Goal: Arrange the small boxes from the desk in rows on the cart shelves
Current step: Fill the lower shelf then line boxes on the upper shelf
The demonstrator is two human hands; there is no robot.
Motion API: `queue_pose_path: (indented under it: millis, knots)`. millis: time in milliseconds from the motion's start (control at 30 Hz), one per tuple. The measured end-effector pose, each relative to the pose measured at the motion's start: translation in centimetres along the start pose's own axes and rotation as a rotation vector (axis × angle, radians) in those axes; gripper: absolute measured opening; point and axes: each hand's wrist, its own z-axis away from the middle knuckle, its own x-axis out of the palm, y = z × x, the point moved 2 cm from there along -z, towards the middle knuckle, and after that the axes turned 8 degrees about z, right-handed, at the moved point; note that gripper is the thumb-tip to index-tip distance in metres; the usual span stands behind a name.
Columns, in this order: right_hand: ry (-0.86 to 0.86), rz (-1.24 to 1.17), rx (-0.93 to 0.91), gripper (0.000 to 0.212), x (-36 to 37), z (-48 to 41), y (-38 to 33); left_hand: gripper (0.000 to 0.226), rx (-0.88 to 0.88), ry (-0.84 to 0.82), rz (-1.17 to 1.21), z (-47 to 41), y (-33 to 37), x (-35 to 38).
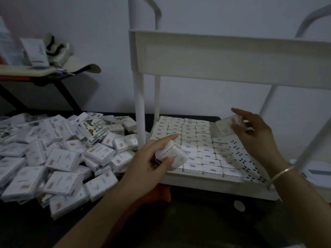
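Placement step: the right hand (256,135) pinches a small box (225,127), seemingly tilted, above the bare strip of the lower cart shelf (245,163) beside the filled rows (189,140). The left hand (152,158) grips a second box (176,155) at the shelf's front. Next: seat the raised box flush against the last row.

- A plain, pale grey painted wall (223,17) fills the top and centre of the frame.
- A black metal-framed side table (61,89) stands at upper left, casting a soft shadow on the wall.
- A cream fabric bag with black straps (60,51) lies on the table.
- The light is dim and greyish throughout.
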Motion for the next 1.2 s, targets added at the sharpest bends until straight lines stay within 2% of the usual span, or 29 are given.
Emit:
queue_pose_path:
  millis: [100, 233, 400, 500, 600, 767, 1067, 1200]
  knots:
    - [0.011, 0.063, 0.037, 0.043, 0.5, -2.1, 0.9, 0.047, -0.065, 0.055, 0.12, -1.4, -0.3, 1.7]
    - [-0.09, 0.204, 0.03, 0.026, 2.2, -3.0, 1.8, 0.031, -0.142, 0.14, 0.157, -3.6, -0.8, 2.8]
    - [-0.282, 0.211, 0.086, 0.021, 2.9, -1.9, 2.5, 0.028, -0.038, 0.138, 0.036, -5.1, -0.7, 3.4]
    - [-0.335, 0.195, 0.084, 0.018, 3.5, -1.6, 3.4, 0.03, 0.035, 0.201, -0.055, -6.1, -0.8, 3.7]
    - [-0.386, 0.124, 0.17, 0.019, 4.2, -1.6, 4.8, 0.028, 0.047, 0.244, -0.019, -8.2, -1.0, 4.4]
    - [-0.377, -0.017, 0.303, 0.035, 4.6, -1.8, 5.9, 0.033, 0.098, 0.19, -0.064, -12.7, -1.4, 6.4]
    - [-0.385, -0.217, 0.438, 0.066, 5.0, -2.1, 6.9, 0.028, 0.394, -0.011, -0.483, -18.3, -2.2, 11.6]
    - [-0.354, -0.223, 0.485, 0.068, 5.2, -2.3, 7.2, 0.026, 0.35, -0.153, -0.606, -18.5, -3.2, 12.7]
